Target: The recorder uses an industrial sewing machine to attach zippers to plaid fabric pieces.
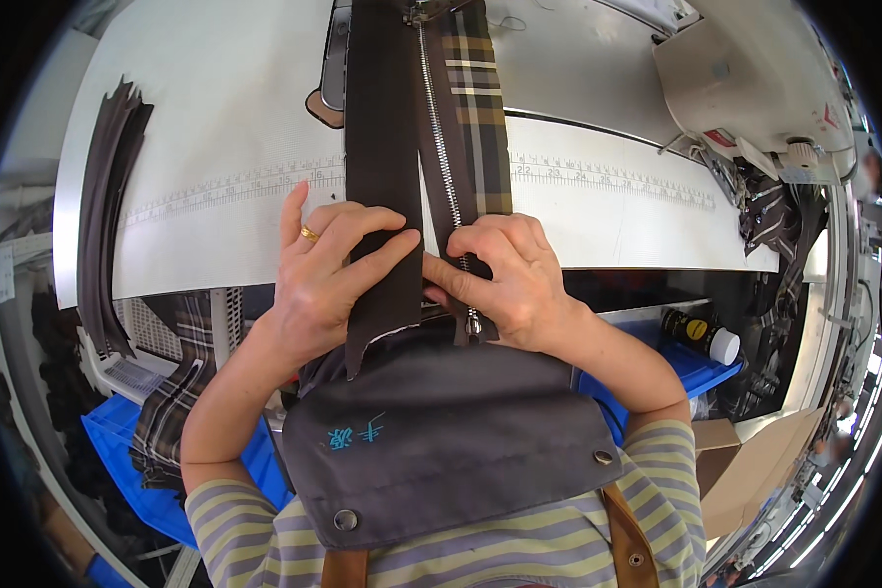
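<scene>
a metal zipper (440, 137) is running from top centre to mid-frame, between a dark brown fabric strip (382, 127) and a plaid strip (477, 118). the right hand (505, 279) is pinching the zipper above its slider (473, 323); the left hand (335, 260) is resting thumb and forefinger on the dark brown fabric strip, but whether its grip is pinching, i cannot tell. a white counter (216, 235) is lying beneath.
</scene>
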`<move>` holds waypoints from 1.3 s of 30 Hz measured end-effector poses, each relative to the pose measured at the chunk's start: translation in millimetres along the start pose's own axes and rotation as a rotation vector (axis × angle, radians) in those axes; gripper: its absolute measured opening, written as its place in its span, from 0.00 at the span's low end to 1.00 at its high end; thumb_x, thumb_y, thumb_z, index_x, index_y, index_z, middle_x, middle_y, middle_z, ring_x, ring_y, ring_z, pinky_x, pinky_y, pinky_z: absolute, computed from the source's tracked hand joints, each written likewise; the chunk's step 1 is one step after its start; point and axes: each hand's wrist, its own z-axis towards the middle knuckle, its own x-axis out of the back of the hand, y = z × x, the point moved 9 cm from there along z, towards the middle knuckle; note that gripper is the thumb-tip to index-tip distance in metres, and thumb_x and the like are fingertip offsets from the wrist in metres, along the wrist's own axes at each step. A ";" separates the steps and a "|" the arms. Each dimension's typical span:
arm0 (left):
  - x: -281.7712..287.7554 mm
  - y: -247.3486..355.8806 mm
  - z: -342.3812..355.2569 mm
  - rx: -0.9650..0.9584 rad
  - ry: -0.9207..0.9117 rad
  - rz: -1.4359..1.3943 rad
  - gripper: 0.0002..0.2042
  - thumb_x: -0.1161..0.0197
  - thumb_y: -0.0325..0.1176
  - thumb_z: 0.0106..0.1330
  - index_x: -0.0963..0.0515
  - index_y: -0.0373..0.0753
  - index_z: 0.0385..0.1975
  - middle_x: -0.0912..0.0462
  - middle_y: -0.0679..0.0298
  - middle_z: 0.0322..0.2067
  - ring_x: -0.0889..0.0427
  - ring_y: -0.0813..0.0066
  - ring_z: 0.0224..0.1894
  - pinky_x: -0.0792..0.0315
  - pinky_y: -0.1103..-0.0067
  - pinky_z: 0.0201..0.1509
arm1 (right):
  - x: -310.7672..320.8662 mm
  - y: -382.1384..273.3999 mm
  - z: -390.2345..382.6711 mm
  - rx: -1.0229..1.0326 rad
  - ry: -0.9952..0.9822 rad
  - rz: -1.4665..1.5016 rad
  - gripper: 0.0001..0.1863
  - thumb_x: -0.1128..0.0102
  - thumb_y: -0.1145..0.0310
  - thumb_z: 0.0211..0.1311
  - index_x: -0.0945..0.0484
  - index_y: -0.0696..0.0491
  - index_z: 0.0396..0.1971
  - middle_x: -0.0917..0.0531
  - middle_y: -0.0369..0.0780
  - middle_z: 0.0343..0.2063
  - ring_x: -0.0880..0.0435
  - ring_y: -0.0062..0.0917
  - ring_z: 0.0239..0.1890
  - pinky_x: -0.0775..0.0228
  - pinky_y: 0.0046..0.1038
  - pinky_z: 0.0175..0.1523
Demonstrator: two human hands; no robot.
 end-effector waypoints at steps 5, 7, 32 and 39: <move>-1.5 -2.2 -2.1 -0.009 -0.024 0.019 0.17 0.37 0.31 0.50 0.18 0.40 0.42 0.21 0.66 0.42 0.22 0.69 0.43 0.58 0.60 0.70 | -1.1 -0.4 1.2 0.001 -0.009 0.000 0.15 0.33 0.66 0.47 0.17 0.49 0.39 0.27 0.35 0.35 0.28 0.29 0.42 0.37 0.30 0.44; -0.4 -2.3 -3.8 -0.006 -0.014 0.015 0.18 0.38 0.31 0.50 0.18 0.40 0.43 0.20 0.66 0.42 0.22 0.70 0.42 0.58 0.60 0.70 | 0.1 -1.6 2.1 0.015 -0.003 -0.003 0.15 0.33 0.66 0.47 0.17 0.49 0.38 0.27 0.35 0.35 0.28 0.30 0.42 0.37 0.31 0.44; 2.5 -2.0 -10.4 -0.053 0.020 0.052 0.22 0.42 0.25 0.49 0.18 0.43 0.47 0.20 0.66 0.43 0.21 0.74 0.39 0.60 0.57 0.71 | 3.4 -26.5 -2.1 0.086 -0.033 -0.004 0.17 0.37 0.76 0.33 0.19 0.56 0.31 0.18 0.38 0.37 0.21 0.29 0.41 0.31 0.30 0.41; 2.0 -1.9 -9.6 -0.039 0.018 0.045 0.22 0.40 0.25 0.48 0.18 0.43 0.47 0.20 0.66 0.43 0.21 0.74 0.39 0.59 0.56 0.71 | 3.1 -33.8 0.6 0.129 0.028 -0.028 0.15 0.38 0.74 0.35 0.19 0.57 0.30 0.19 0.39 0.37 0.21 0.29 0.41 0.31 0.29 0.40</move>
